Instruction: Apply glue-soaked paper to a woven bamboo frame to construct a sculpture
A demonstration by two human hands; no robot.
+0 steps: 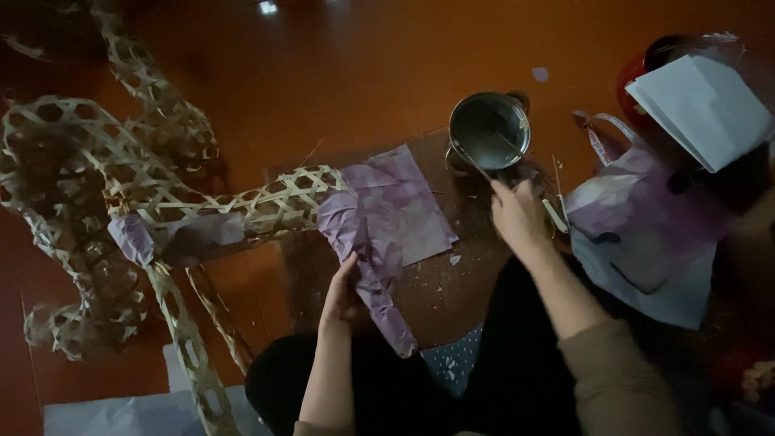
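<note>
- Polished reddish-brown floor point(379, 73) is filling the whole view, dim and glossy, with a dark work mat lying across its middle under the hands.
- Lying on the left is a large open-weave figure of pale split bamboo strips point(105, 186); one woven limb is reaching rightward toward the middle, and its tip is being covered by a crumpled purple tissue paper strip point(367, 258).
- That paper strip is running with its long axis from the limb's tip at upper left down toward the person's lap at lower right.
- The left hand point(343, 295) is lying against the left edge of the strip, fingers curled onto the paper and pressing it, so it is the nearer hand to the paper.
- A flat purple-and-white mottled paper sheet point(408, 206) is lying just behind the strip, touching it.
- The right hand point(517, 214) is reaching up and away from the paper, closed around a thin stick-like tool point(476, 165) whose far end is leaning over the rim of a small round steel pot with side handles point(488, 129).
- The pot is sitting directly beyond the right hand's knuckles, well apart from the left hand.
- Farther right, a white-and-purple paper bag point(646, 234) and a folded white paper sheet point(702, 105) are resting on the floor.
</note>
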